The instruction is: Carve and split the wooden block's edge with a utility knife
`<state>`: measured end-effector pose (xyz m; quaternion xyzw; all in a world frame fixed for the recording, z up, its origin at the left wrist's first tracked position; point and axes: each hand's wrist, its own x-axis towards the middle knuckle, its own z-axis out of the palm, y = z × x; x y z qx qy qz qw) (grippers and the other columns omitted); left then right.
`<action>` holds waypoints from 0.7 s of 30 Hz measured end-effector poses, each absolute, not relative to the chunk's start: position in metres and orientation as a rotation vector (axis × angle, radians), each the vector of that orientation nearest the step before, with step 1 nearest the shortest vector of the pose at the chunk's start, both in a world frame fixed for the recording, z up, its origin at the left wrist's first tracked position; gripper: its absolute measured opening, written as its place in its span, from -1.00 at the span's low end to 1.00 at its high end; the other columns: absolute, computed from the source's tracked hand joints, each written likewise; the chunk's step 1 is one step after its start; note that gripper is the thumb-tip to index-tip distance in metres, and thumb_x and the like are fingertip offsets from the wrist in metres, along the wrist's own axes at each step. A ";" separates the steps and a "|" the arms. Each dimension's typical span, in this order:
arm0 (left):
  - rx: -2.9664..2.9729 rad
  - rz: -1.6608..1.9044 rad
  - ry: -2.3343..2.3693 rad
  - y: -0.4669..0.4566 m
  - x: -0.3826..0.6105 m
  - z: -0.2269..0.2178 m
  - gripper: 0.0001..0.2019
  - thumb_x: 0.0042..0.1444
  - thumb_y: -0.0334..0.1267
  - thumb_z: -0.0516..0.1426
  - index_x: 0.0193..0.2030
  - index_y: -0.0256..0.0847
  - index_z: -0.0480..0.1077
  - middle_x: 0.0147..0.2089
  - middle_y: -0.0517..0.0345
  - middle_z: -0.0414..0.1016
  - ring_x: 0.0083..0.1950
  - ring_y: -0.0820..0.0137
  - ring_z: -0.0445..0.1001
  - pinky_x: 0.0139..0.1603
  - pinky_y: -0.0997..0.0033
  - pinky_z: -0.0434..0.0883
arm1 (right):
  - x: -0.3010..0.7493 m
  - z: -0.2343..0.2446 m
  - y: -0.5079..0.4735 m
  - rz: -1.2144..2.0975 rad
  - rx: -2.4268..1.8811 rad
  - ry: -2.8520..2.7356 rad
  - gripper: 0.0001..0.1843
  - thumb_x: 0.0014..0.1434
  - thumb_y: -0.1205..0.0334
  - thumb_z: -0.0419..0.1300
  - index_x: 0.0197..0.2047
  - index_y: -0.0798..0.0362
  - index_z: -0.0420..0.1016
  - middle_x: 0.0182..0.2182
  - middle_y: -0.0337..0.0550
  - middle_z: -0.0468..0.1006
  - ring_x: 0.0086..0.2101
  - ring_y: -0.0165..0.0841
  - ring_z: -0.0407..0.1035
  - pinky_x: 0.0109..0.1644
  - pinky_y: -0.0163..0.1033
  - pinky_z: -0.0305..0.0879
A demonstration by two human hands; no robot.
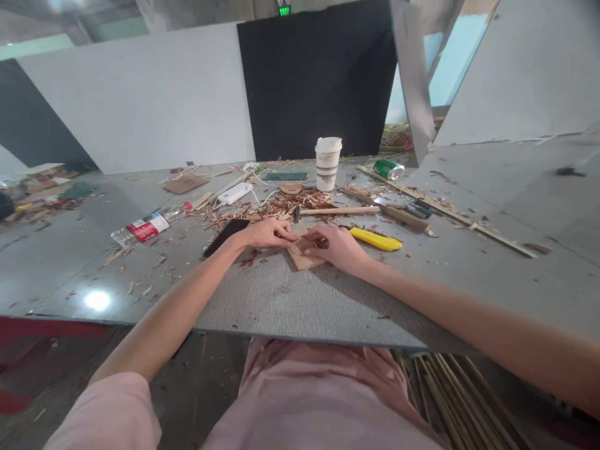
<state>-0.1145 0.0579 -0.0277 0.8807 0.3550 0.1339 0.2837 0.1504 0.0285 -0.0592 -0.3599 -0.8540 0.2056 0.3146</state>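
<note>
Pink shirt (304,400) at the bench (262,312)'s near edge, my left fingers (283,235) and right fingers (319,237) both grasp the wood piece (302,260) back from that edge's middle; shavings (314,200) underneath could make it skid, knocking me into the yellow cutter (379,240).

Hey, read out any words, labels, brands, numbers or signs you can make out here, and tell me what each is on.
No text is clear enough to quote.
Plastic bottle, red-and-white label: too blurred.
White cup, dark printed bands: too small.
Green can, light markings: too blurred.
Green lit sign at the top: too blurred.
</note>
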 end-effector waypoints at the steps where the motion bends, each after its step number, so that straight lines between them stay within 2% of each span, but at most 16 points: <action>1: 2.355 0.363 0.953 0.058 -0.114 -0.028 -0.66 0.21 0.10 0.28 -0.04 -0.03 0.70 -0.27 0.16 0.35 -0.25 0.38 0.33 -0.16 0.36 0.26 | 0.151 -0.060 0.029 0.535 -0.947 -2.251 -0.73 0.19 0.14 0.43 -0.04 -0.04 0.61 -0.12 -0.12 0.71 -0.17 -0.21 0.58 -0.13 -0.17 0.41; 10: 2.342 0.408 0.949 0.062 -0.116 -0.034 -0.75 0.25 -0.07 0.26 -0.02 -0.03 0.70 -0.25 0.15 0.42 -0.21 0.38 0.38 -0.09 0.31 0.29 | 0.150 -0.062 0.032 0.484 -0.967 -2.269 -0.68 0.20 0.09 0.44 -0.01 -0.03 0.63 -0.14 -0.10 0.71 -0.17 -0.19 0.56 -0.11 -0.13 0.41; 14: 2.316 0.416 0.991 0.063 -0.117 -0.035 -0.72 0.23 -0.10 0.28 0.02 -0.08 0.68 -0.19 0.10 0.52 -0.17 0.36 0.45 -0.09 0.31 0.31 | 0.150 -0.061 0.031 0.473 -0.970 -2.272 -0.70 0.19 0.11 0.44 -0.02 -0.03 0.62 -0.14 -0.11 0.71 -0.16 -0.18 0.56 -0.10 -0.12 0.40; 21: 2.293 0.461 1.023 0.063 -0.114 -0.036 -0.77 0.19 -0.15 0.31 -0.05 -0.14 0.66 -0.15 0.09 0.63 -0.17 0.35 0.50 -0.09 0.33 0.34 | 0.150 -0.060 0.029 0.467 -0.973 -2.286 -0.68 0.20 0.14 0.44 0.02 -0.05 0.61 -0.13 -0.12 0.71 -0.10 -0.15 0.55 -0.04 -0.09 0.39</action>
